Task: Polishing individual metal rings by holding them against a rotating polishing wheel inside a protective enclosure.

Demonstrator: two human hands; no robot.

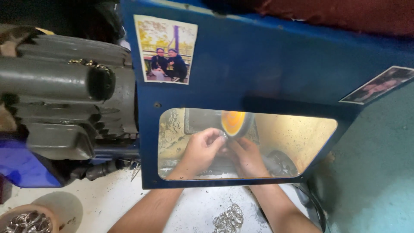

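Observation:
Through the window of a blue guard panel (258,69) I see both hands at an orange-faced polishing wheel (235,123). My left hand (200,151) and my right hand (246,156) meet just under the wheel, fingers pinched together on a small shiny metal ring (223,135) held against the wheel's lower edge. Both forearms reach in from below the panel. The ring is mostly hidden by my fingertips.
A grey ribbed electric motor (64,95) sits at the left on a blue base (21,166). A pile of metal rings (228,218) lies on the white bench between my forearms. A round container of rings (28,222) stands bottom left. Two photos are stuck on the panel.

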